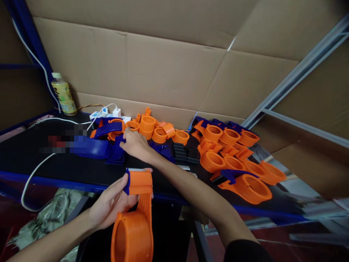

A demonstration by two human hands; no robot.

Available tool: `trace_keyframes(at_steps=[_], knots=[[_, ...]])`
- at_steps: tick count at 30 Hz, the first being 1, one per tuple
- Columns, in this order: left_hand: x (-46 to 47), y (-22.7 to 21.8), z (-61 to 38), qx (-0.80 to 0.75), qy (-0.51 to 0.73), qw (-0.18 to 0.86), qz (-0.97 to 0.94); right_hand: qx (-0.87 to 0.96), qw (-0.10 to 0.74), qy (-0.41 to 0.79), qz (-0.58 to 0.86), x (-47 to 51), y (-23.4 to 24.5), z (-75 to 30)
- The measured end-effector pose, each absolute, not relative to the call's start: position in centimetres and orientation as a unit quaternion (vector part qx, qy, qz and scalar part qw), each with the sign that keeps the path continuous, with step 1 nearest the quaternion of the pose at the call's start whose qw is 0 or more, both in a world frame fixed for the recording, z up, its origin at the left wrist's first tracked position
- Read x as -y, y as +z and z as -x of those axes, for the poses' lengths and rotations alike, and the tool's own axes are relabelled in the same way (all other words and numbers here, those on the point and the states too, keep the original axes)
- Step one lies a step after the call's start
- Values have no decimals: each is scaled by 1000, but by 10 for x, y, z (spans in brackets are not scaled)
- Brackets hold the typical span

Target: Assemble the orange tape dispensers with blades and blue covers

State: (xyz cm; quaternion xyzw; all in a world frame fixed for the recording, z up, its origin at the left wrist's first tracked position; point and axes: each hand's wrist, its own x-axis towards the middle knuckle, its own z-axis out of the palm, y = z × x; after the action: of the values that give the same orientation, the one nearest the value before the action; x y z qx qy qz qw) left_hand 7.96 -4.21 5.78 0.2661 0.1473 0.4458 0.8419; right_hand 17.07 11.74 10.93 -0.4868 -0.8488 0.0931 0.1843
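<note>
My left hand [114, 203] is wrapped around the head of an orange tape dispenser [140, 183]. This dispenser has a blue side piece and a serrated metal blade along its top, and its round hub hangs below, over the table's front edge. My right hand [136, 145] reaches across to the left, above the table. Its thumb and forefinger are closed at the edge of a blue plastic part [117, 151], though the contact is partly hidden. Stacked blue plastic parts [95, 148] lie just left of that hand, and a blue-and-orange dispenser [109, 128] sits behind them.
Several orange dispenser bodies [147, 127] stand along the cardboard wall [174, 69]. More orange dispensers [212, 162] fill the right side, beside black parts [182, 153]. At the back left are a drink bottle [64, 95] and a power strip [95, 115] with white cables.
</note>
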Motion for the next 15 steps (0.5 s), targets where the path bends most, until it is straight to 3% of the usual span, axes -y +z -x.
trace_keyframes(at_steps=[5,11,15], knots=[[41,54,-76,-164,471,831,-247,844,212,82,485,-118,121,-175],[43,65,-81,-192,519,800,-231,838,376,26,395,-99,158,-210],[40,68,-88,-234,616,711,-245,831,432,-67,345,-56,167,-247]])
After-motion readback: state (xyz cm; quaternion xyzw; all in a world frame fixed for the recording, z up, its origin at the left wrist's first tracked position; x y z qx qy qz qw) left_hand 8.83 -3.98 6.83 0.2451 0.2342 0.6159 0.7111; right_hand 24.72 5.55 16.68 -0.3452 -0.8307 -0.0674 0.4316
